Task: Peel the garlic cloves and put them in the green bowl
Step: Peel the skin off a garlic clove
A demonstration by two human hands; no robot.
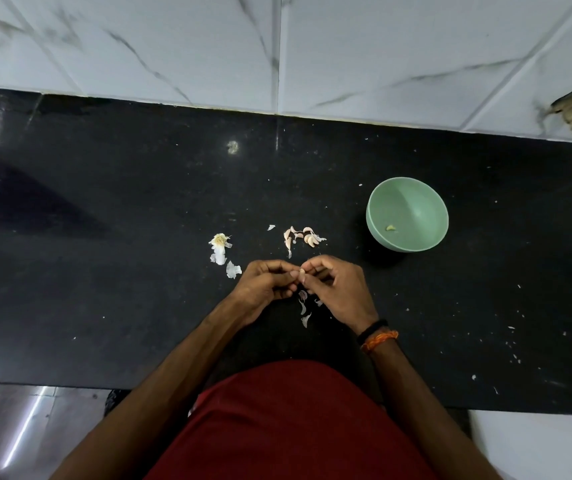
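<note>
Pale garlic clove [301,271] pinched between both hands [270,280], no writing visible.

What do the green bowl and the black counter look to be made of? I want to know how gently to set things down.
Green bowl: probably plastic or melamine, going by the even pale green, soft satin sheen and thin rim, though glazed ceramic is possible. Counter: apparently polished dark stone such as granite, going by the fine speckle and mirror-like reflections.
</note>
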